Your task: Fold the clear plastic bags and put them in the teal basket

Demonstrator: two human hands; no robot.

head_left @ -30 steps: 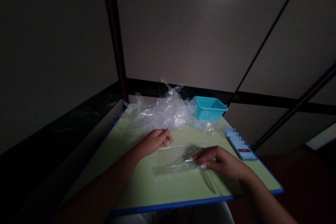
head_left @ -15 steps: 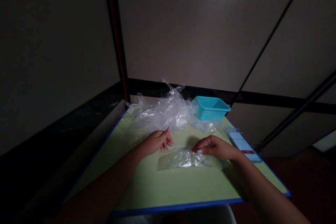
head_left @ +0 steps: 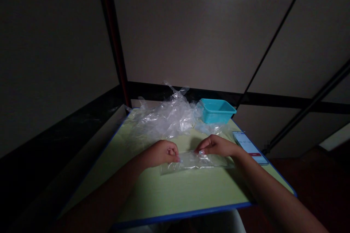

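A clear plastic bag (head_left: pixel 188 162) lies stretched out across the near middle of the table. At its left part, my left hand (head_left: pixel 165 153) is closed, thumb and fingers pinching the film. My right hand (head_left: pixel 217 146) pinches the bag's upper edge nearer its middle. Between the two hands the film runs fairly flat and catches the light. Just beyond them rises a crumpled heap of clear plastic bags (head_left: pixel 172 116).
A turquoise plastic basket (head_left: pixel 217 117) stands at the back right, with more clear film (head_left: pixel 212 128) in front of it. A lit phone (head_left: pixel 250 147) lies along the right edge of the green, blue-rimmed table (head_left: pixel 164 200). Wall panels close off the far side.
My left hand has come down from above the bag and pinched it, with its fingers now closed. The bunched film has been drawn flatter. My right hand keeps its pinch.
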